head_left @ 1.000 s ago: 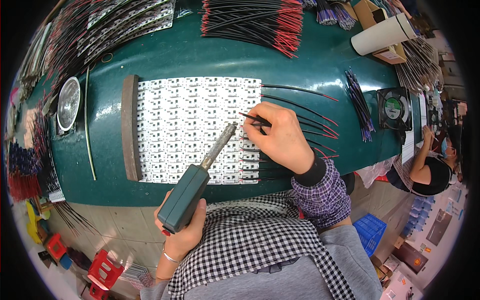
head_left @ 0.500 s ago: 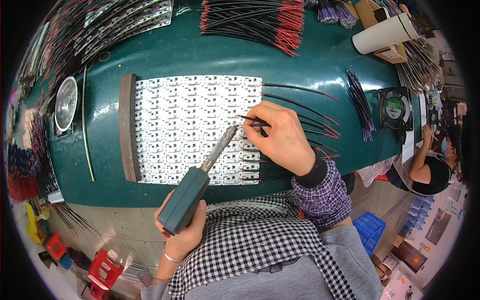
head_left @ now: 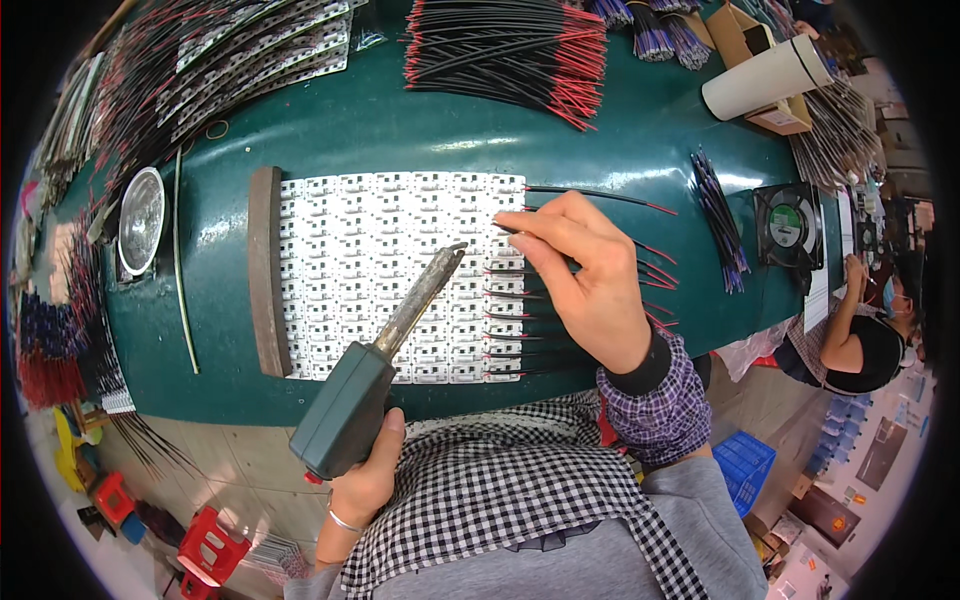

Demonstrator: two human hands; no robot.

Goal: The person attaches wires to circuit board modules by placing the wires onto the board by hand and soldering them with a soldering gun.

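In the middle of the frame, your right hand (head_left: 590, 270) is over the right edge of the panel of white circuit boards (head_left: 400, 280). Its thumb and index fingertip are nearly together, and between them you seem to pinch the short dark end of a black wire (head_left: 504, 226); the rest of this wire is hidden under your hand. Your left hand (head_left: 368, 478), in the lower middle, is closed around the dark green handle of a soldering tool (head_left: 345, 410). Its metal tip lies to the lower left of the pinching fingertips, near them but apart; I cannot tell if it touches the panel.

The wire should be very light, flexible and a little springy, with smooth insulation that may roll between the fingers. It would be better to take it close to its end, but on the insulation, because metal can become hot. The tool looks rigid and heavier, so please hold it only by the handle. The panel looks thin and probably fragile; press gently. It lies flat on the green table (head_left: 230, 300), beside a brown bar (head_left: 268, 270), with other wires (head_left: 600, 193) pointing to the right from its right edge.
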